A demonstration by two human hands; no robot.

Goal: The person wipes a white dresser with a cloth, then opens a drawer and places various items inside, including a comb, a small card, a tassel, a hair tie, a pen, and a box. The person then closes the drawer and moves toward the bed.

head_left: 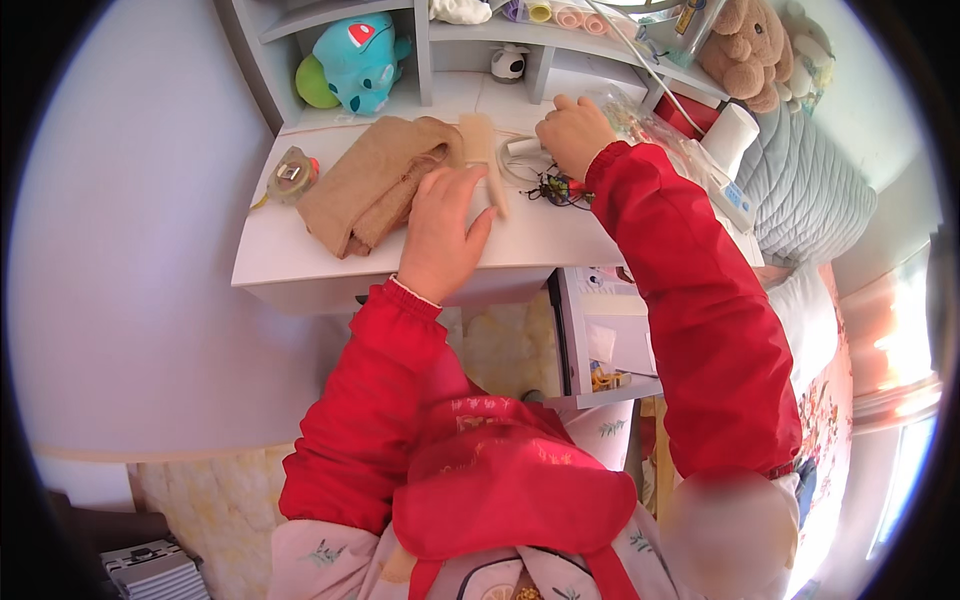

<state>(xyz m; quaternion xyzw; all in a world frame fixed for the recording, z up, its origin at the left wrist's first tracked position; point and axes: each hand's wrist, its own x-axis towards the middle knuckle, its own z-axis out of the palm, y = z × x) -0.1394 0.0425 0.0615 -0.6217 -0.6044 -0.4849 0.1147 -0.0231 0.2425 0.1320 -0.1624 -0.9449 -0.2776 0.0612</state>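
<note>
My left hand (444,236), thumb apart from the fingers, is over the white desk (540,244) with nothing visible in its grasp. At its fingertips lies the edge of a folded brown cloth (367,184); I cannot tell if they touch. Just past that hand is a beige flat brush or comb with a handle (478,142). Farther right, my right hand (576,135) reaches down with curled fingers beside a coiled white cable (514,169) and a small white piece (523,146). Its fingertips are hidden. Below it sits a tangle of dark cords with coloured parts (561,189).
A tape measure (292,176) lies at the desk's left. Shelves hold a turquoise plush toy (360,64) and a small black-and-white figure (509,64). Plastic packaging (652,131), a white roll (730,139) and a power strip (727,196) line the right. An open drawer (611,330) juts out below.
</note>
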